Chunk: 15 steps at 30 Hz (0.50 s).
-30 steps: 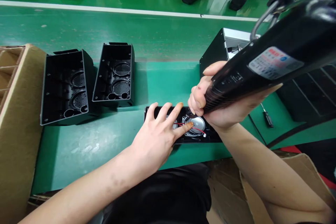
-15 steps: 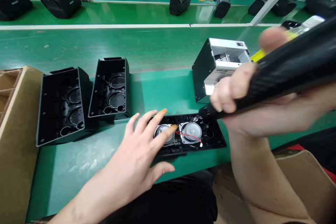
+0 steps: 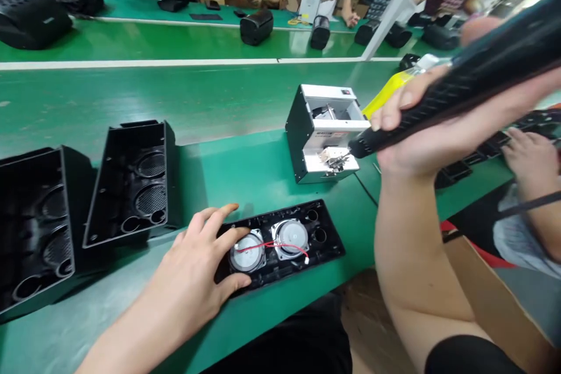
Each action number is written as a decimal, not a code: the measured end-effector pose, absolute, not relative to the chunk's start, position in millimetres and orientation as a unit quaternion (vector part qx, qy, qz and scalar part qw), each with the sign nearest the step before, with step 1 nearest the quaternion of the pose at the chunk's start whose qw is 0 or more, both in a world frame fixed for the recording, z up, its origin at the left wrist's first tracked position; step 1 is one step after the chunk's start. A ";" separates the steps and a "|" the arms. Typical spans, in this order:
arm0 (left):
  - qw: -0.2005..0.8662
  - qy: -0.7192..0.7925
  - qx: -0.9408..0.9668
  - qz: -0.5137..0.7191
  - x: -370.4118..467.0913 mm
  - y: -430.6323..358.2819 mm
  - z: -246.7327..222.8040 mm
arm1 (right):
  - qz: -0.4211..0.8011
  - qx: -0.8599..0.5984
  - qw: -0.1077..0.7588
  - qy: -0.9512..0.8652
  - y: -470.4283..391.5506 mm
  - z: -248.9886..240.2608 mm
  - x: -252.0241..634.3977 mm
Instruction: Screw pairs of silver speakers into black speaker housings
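Observation:
My right hand (image 3: 421, 128) is wrapped round a black electric screwdriver (image 3: 464, 87). The driver's tip reaches the front outlet of a white and black screw feeder (image 3: 324, 134); whether a screw is on the bit I cannot tell. Below, a black speaker panel (image 3: 331, 239) lies on the green bench with its inner side up. Two round speaker drivers sit in it, a left one (image 3: 248, 251) and a right one (image 3: 293, 238), with a red wire (image 3: 263, 245) across them ending in a white plug. My left hand (image 3: 197, 260) lies spread over the panel's left end, fingers apart.
Two open black speaker housings stand at left, a nearer one (image 3: 26, 234) and a farther one (image 3: 131, 181). A yellow bag (image 3: 388, 93) lies behind the feeder. Across the green line (image 3: 197, 93), people work by finished speakers (image 3: 256, 27). Another person's hand (image 3: 528, 152) is at right.
My right hand has taken the screwdriver from the panel up to the screw feeder. My left thumb has come in to the panel's near edge. The view has swung right.

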<state>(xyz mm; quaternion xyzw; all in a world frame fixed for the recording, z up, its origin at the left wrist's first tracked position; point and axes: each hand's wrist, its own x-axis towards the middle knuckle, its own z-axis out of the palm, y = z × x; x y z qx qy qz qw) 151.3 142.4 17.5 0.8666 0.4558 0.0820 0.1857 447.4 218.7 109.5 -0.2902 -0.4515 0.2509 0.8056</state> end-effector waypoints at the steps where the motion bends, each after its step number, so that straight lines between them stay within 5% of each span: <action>1: 0.188 0.451 0.868 0.092 151.2 143.6 15.9 | 0.202 -0.264 0.824 -0.459 223.1 108.5 442.9; 15: 0.190 0.427 0.874 0.137 157.3 139.8 14.0 | 0.179 -0.285 0.788 -0.516 231.7 97.0 451.7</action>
